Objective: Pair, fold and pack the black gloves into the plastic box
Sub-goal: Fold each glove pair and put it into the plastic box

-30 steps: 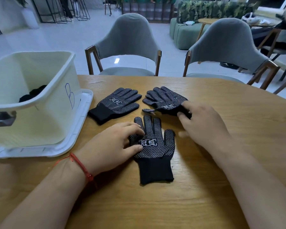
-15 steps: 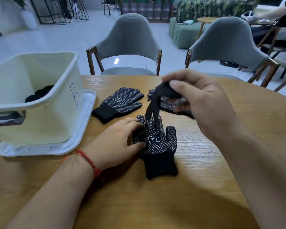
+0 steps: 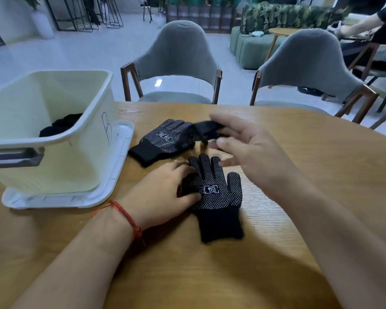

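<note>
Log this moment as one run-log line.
stage: pairing | left hand: pressing near glove flat on table | right hand: blurred, carrying second glove | third glove: flat | plastic box: holds black items

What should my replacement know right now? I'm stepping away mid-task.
Left hand: flat, pressing the near dotted black knit glove onto the round wooden table.
Right hand: raised and blurred, fingers holding a third black glove above the table.
Another dotted black glove lies flat beside the cream plastic box, which stands on its white lid.
Done: some black fabric is already in the box.
Left: pair the held glove with the near one, fold, pack; then handle the remaining glove.
</note>
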